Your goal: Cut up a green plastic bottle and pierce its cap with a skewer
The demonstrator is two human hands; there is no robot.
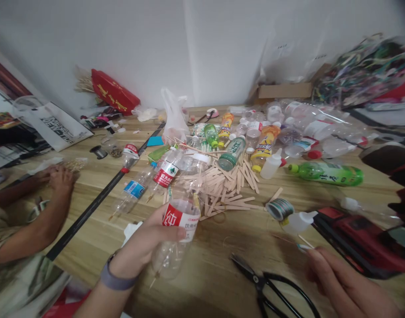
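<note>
A clear plastic bottle [171,261] with a red and white label is wrapped in my left hand [151,234], its wider end tilted up and a thin stick poking out low down. Over on the right, my right hand [338,280] pinches a thin pale stick [306,241], with a small bluish-white piece beside it at the fingertips. Black-handled scissors [260,282] lie on the wooden table between my hands. Just beyond my right fingers are a small white squeeze bottle [297,221] and a spool of striped cord [280,209].
Flat wooden sticks [222,185] are heaped mid-table, with several plastic bottles [234,152] behind. A green-labelled bottle [326,173] and a red and black power tool [361,243] occupy the right. Another person's hands [61,181] work at left, past a black strip [99,198].
</note>
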